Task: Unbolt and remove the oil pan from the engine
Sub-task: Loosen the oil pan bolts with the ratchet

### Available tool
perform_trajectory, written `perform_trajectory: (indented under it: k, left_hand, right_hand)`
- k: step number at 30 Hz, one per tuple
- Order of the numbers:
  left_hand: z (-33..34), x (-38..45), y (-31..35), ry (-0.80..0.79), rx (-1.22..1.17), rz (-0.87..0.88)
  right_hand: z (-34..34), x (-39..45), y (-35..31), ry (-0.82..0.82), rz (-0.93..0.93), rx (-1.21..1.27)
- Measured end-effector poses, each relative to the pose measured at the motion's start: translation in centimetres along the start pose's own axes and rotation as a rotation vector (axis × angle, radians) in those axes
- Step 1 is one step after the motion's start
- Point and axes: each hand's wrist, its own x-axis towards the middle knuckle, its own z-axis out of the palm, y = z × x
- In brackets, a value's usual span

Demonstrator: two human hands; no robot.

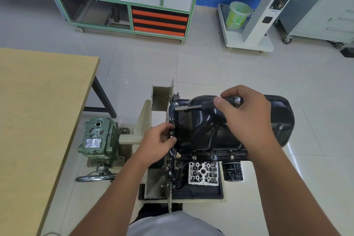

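A glossy black oil pan (201, 126) sits on top of the upturned engine (203, 174), which is bolted to a cream stand. My right hand (247, 113) grips the black handle of a socket driver (193, 107), whose metal tip lies near the pan's left flange. My left hand (159, 142) pinches a small bolt (171, 133) at the pan's left edge. Several brass-coloured bolts (194, 157) still sit along the near flange, and one (176, 104) sits at the far left corner.
A wooden table (38, 111) stands to the left. A green gearbox (99, 136) with a handwheel (97, 176) is fixed to the stand's left end. An oil filter (232, 170) hangs at the engine's near right. Cabinets and carts line the far floor.
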Motion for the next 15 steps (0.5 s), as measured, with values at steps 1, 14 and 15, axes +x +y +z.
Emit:
perform_trajectory:
  k: [1,14,15]
  left_hand:
    - [0.1,-0.4,-0.3,-0.009,0.004,0.004]
    - [1.5,-1.1,-0.4,0.133,0.039,0.130]
    - [1.4,-0.9,-0.3,0.143,0.009,0.116]
  right_hand:
    - [0.0,0.0,0.1,-0.003,0.004,0.007]
    - [0.8,0.4,-0.2,0.001,-0.036,-0.042]
    - [0.9,0.6,-0.4,0.011,-0.058,-0.062]
